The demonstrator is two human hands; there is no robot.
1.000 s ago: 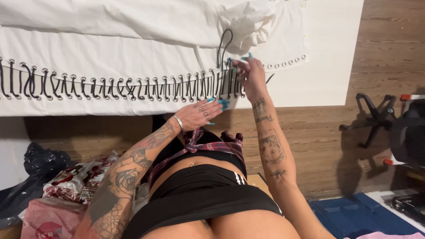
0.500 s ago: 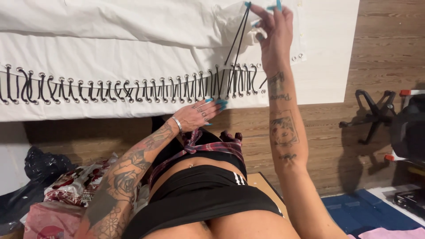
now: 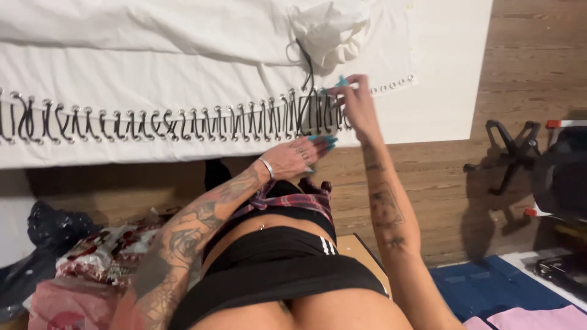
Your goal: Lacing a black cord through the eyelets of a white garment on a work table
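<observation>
Two hands: right hand (image 3: 354, 107) fingers pinch black lace (image 3: 306, 70); left hand (image 3: 299, 156) flat

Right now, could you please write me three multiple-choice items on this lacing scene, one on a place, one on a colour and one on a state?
1. Where is the right hand?
A. At the right end of the laced row of eyelets
B. On the swivel-chair base
C. On the blue mat

2. What colour is the lacing cord?
A. White
B. Red
C. Black

3. What state are the eyelets to the right of the right hand in?
A. Laced
C. Covered with tape
B. Not yet laced

Answers:
1 A, its fingertips meet the last crossed loops on the white fabric.
2 C, the cord shows dark against the white cloth.
3 B, small bare rings run on with no cord through them.

The left hand rests near the fabric's lower edge.
</observation>
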